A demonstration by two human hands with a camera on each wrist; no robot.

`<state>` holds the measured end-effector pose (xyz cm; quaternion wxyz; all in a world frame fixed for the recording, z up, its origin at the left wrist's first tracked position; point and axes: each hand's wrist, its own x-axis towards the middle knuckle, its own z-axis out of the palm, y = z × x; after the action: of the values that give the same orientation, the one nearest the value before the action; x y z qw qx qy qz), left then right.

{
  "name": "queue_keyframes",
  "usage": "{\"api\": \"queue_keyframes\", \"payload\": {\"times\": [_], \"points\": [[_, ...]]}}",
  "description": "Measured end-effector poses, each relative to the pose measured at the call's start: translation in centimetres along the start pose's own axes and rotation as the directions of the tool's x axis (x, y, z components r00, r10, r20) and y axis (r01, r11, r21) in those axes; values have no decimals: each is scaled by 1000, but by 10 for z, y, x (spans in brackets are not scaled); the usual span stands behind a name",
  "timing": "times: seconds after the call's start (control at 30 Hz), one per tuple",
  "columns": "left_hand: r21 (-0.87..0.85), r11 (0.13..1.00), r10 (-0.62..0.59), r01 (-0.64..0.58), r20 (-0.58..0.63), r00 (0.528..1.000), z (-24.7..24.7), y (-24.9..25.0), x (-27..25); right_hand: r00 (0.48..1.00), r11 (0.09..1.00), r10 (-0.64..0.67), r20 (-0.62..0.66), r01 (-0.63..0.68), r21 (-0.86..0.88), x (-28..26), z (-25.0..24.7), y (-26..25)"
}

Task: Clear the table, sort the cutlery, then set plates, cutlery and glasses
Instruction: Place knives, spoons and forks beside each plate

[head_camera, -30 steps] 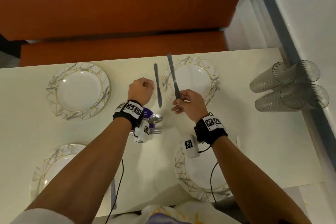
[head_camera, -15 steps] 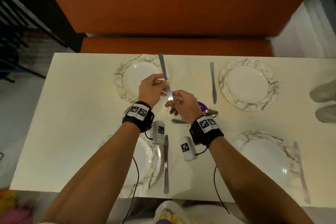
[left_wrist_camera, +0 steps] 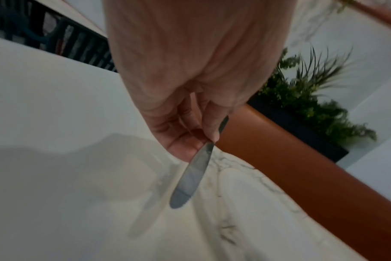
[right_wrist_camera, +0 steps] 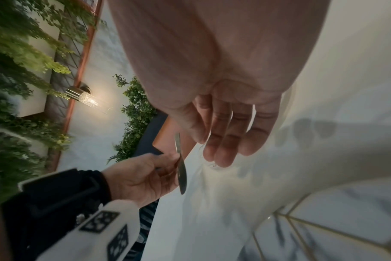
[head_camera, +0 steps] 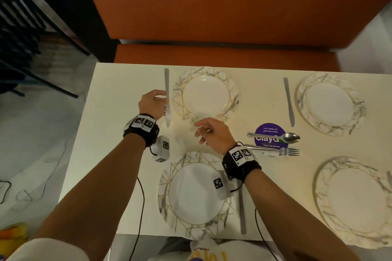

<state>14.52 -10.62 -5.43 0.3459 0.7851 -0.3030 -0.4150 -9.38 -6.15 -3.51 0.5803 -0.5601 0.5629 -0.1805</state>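
My left hand (head_camera: pixel 158 101) pinches a steel knife (head_camera: pixel 167 99) by its middle, just left of the far-left marbled plate (head_camera: pixel 204 72). In the left wrist view the knife (left_wrist_camera: pixel 188 178) hangs a little above the white table (left_wrist_camera: pixel 56 123), blade toward the camera. My right hand (head_camera: pixel 206 131) hovers empty near that plate's front rim, fingers relaxed (right_wrist_camera: pixel 223 141). Another knife (head_camera: pixel 289 101) lies left of the far-right plate (head_camera: pixel 360 110). A spoon (head_camera: pixel 282 136) and a fork (head_camera: pixel 280 150) lie in the table's middle on a purple sticker (head_camera: pixel 269 128).
Two more marbled plates sit at the near edge, one (head_camera: pixel 167 195) under my right wrist and one (head_camera: pixel 322 186) at the right, a knife (head_camera: pixel 242 216) beside the first. An orange bench (head_camera: pixel 212 55) runs behind the table. The table's left edge (head_camera: pixel 78 133) drops to the floor.
The knife passed from my right hand to my left, which carried it left of the far-left plate. My right hand let go and drew back. The view swung left.
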Motion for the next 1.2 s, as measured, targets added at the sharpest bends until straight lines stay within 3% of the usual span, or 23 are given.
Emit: {"api": "queue_keyframes", "payload": {"times": [0.13,0.3,0.53,0.63,0.73,0.83,1.2], "points": [[120,992,-50,50,-3,999,-2,-12,24,999,1000,25,-44,-25,0,8,-10,2],[126,986,-108,106,14,994,7,-15,46,995,1000,31,-99,-31,4,19,-23,7],[215,974,-65,70,-29,997,12,-20,59,990,998,63,-127,-59,38,26,-28,12],[358,934,42,-14,-70,997,12,-22,52,989,996,79,-129,-73,56,25,-29,13],[620,762,252,-186,-19,967,10,-30,43,988,995,89,-123,-83,58,25,-27,14],[735,606,374,-304,74,925,8,-40,41,989,995,89,-120,-84,51,24,-26,16],[741,614,337,-271,64,939,12,-28,45,987,995,90,-131,-83,64,21,-30,22]]}}
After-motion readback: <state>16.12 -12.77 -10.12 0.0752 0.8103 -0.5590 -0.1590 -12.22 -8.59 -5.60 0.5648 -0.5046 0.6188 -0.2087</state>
